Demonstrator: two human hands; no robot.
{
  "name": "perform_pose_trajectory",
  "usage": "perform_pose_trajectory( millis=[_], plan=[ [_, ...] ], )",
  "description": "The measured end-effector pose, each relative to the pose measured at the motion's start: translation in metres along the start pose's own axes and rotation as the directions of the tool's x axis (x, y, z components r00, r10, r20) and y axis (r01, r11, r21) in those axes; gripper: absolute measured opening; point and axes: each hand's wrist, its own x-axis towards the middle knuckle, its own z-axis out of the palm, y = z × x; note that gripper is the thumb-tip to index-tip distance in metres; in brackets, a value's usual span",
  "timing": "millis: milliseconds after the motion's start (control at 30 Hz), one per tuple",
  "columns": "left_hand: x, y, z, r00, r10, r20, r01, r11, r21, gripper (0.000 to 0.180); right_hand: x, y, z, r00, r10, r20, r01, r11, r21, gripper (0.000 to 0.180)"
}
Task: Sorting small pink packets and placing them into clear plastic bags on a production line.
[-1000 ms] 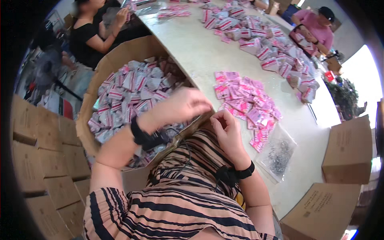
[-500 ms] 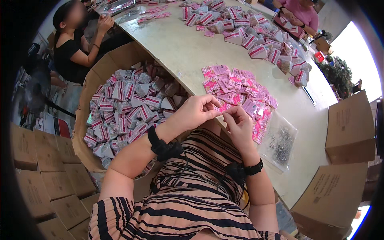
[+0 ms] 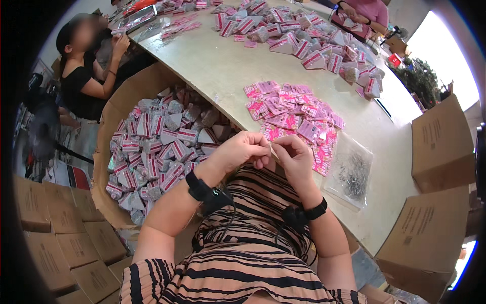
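Stacked cartons (image 3: pixel 66 223) are standing at far left, beside a large open carton (image 3: pixel 101 167) which is holding many grey packets (image 3: pixel 157 147). The left forearm (image 3: pixel 174 210) is hiding its near edge. The left grip (image 3: pixel 240 152) is pointing inward, pinching closed; the right grip (image 3: pixel 297 158) is facing it, pinching also, and both are holding 1 small pale piece (image 3: pixel 273 151), unclear in kind, near the tabletop (image 3: pixel 217 66) edge. Farther right, pink cards (image 3: pixel 298 111) are lying piled beside a clear bag (image 3: pixel 349 172), and 2 brown boxes (image 3: pixel 438 142) are standing.
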Motion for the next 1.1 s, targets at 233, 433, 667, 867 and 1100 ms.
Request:
perform_pose_trajectory(
  millis=[233,433,667,867,1100],
  plan=[
    [0.013,0.011,-0.018,0.965,-0.153,0.215,0.194,0.963,-0.185,0.009,0.008,0.009,-0.008,0.998,-0.046,0.050,0.042,0.997,0.060,0.005],
    [0.022,0.004,-0.002,0.990,-0.140,0.032,0.144,0.980,-0.135,0.017,0.047,-0.034,-0.083,0.962,-0.115,-0.248,0.021,0.937,-0.350,0.007],
    [0.043,-0.017,0.007,0.996,-0.062,-0.070,0.062,0.998,-0.004,0.015,0.111,0.005,-0.161,0.954,0.053,-0.295,-0.276,0.533,-0.800,0.019],
    [0.037,-0.013,0.008,0.997,-0.044,-0.065,0.048,0.996,0.073,0.015,0.132,0.031,-0.155,0.908,0.299,-0.292,-0.411,0.509,-0.756,0.015],
    [0.038,0.006,0.001,0.993,0.039,-0.109,-0.015,0.978,0.209,0.013,0.146,0.015,-0.146,0.819,0.558,-0.133,-0.549,0.829,0.105,0.013]
  ],
)
